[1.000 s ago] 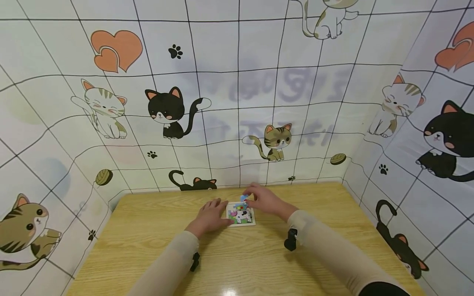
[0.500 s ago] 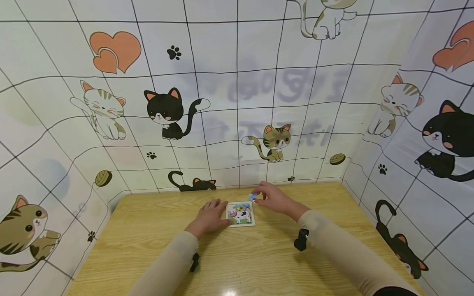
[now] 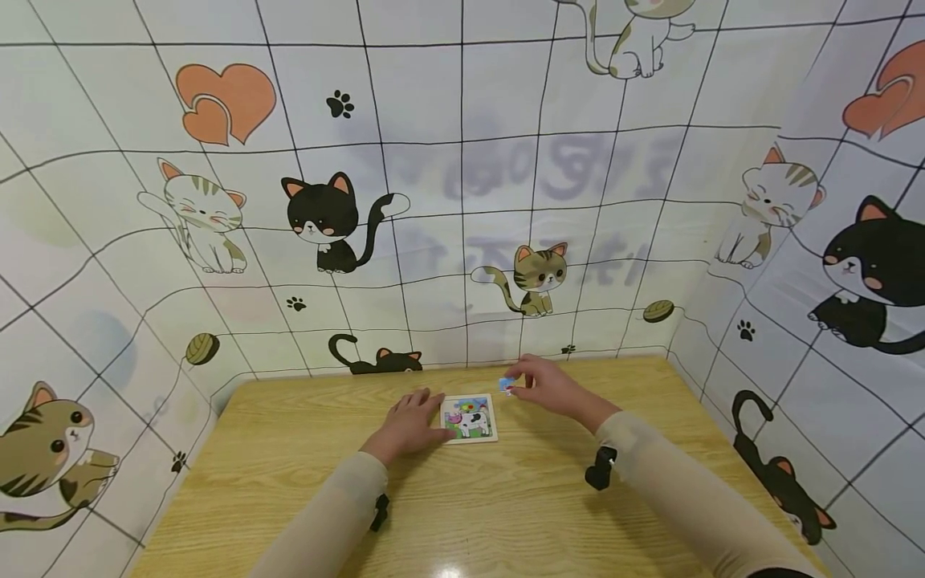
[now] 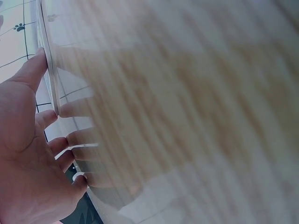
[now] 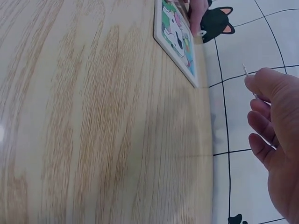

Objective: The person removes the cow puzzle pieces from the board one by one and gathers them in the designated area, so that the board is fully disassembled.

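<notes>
A small square jigsaw puzzle (image 3: 473, 421) with a cow picture and a pale frame lies on the table. My left hand (image 3: 410, 425) rests at its left side, fingers spread, thumb on the near left corner; the left wrist view shows the thumb and index finger along the frame's edge (image 4: 50, 70). Beyond the far right corner, my right hand (image 3: 552, 387) pinches a blue puzzle piece (image 3: 506, 385) between thumb and fingers. From the right wrist, only the thin edge of this piece (image 5: 245, 71) sticks out past the thumb, apart from the framed puzzle (image 5: 176, 35).
The wooden table (image 3: 462, 506) stands against a cloth wall (image 3: 433, 185) printed with cats and grid lines. Its far edge runs just behind both hands. Dark wrist-worn devices show under both sleeves, such as the right one (image 3: 601, 468).
My right hand has moved right with the blue piece, from over the puzzle's top edge to beyond its far right corner. My left hand has stayed in place.
</notes>
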Tool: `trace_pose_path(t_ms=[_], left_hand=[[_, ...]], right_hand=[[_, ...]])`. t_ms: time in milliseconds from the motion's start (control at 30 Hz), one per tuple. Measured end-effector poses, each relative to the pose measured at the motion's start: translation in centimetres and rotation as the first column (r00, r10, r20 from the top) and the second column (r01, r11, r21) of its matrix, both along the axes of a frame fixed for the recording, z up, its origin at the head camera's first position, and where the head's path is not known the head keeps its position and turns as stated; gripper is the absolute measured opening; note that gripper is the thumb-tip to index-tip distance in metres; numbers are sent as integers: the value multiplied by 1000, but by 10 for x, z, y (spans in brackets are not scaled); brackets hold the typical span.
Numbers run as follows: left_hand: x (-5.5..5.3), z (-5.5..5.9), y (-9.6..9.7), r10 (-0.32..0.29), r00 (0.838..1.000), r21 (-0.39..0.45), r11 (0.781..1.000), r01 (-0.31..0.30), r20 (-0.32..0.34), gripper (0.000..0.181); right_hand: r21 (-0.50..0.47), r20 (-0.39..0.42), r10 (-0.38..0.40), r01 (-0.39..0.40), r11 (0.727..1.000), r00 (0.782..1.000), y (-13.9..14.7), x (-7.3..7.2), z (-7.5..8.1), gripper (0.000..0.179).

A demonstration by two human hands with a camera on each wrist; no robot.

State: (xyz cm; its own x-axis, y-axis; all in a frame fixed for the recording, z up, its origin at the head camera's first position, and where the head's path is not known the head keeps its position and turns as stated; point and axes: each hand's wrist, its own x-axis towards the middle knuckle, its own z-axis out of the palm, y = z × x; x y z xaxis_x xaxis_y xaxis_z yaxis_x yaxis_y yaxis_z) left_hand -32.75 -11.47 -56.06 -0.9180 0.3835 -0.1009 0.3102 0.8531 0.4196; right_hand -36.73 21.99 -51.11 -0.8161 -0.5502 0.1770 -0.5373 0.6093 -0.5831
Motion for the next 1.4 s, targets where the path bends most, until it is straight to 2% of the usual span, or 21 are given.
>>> trace_pose_path(t_ms=[567, 967, 1400], left_hand=[[-3, -7, 1, 13, 1000, 0, 1000, -13, 1, 90], [-2, -5, 2, 11, 1000, -1, 1000, -11, 0, 89], [-4, -6, 0, 19, 1000, 12, 1000, -19, -1, 90]], right_hand=[[-41, 21, 1, 0, 999, 1000, 17, -2, 0, 26], [-90, 46, -74, 78, 993, 996, 26, -2, -7, 30], [-130, 111, -88, 102, 986, 990, 32, -6, -7, 30]])
